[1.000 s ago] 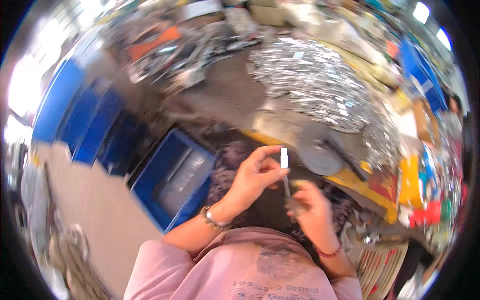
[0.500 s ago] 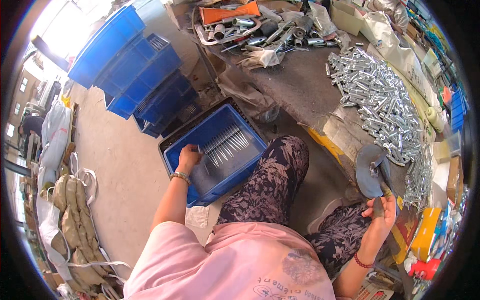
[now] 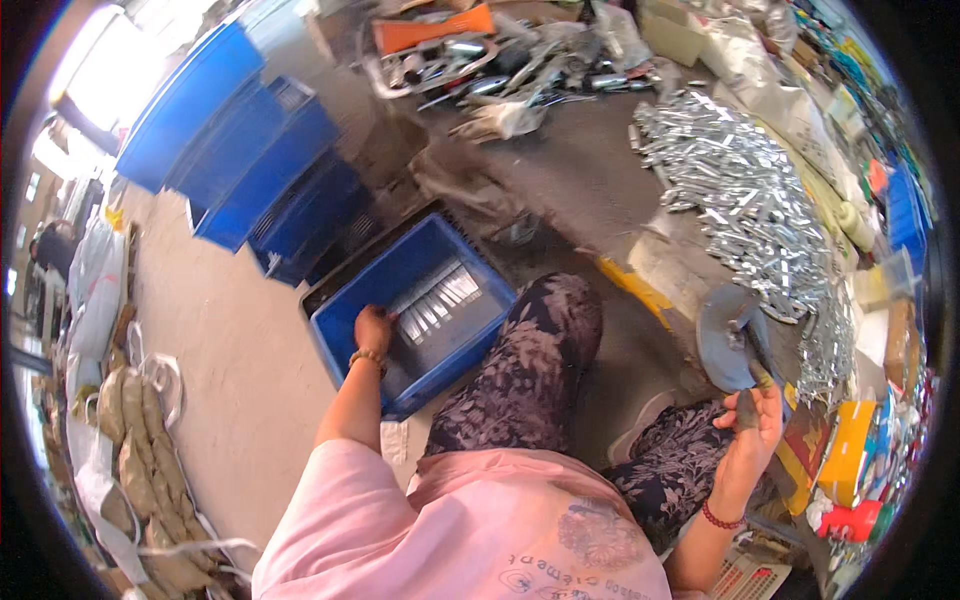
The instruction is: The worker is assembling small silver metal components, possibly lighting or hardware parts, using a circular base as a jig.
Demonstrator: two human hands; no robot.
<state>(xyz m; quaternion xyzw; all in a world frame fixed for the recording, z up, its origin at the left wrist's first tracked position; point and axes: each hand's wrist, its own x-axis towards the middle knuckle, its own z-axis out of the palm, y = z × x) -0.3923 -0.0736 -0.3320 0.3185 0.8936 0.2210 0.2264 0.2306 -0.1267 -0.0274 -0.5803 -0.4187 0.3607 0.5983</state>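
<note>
My left hand [image 3: 373, 329] is over the left part of a blue plastic crate [image 3: 412, 408], beside a row of thin, shiny metal rods [image 3: 440, 303] lying in it. Its fingers look closed, but blur hides what they hold, if anything. On the right, my right hand [image 3: 754, 420] is raised palm up at the bench edge, fingers bent together. A dark patch or cover shows on one of its fingertips; whatever the fingers grip cannot be made out. Right by those fingertips stands a curved grey metal piece [image 3: 722, 340].
Stacked blue crates [image 3: 235, 150] stand at the far left. On the bench lie a big heap of silvery metal parts [image 3: 735, 185] and a pile of tools [image 3: 500, 75]. Tan sacks [image 3: 150, 460] line the left side. An orange-yellow box [image 3: 850, 452] sits at the right.
The view has shifted, moving the scene a little left. My left hand has moved slightly down and away from the rods' ends. My right hand stays by the grey piece.
</note>
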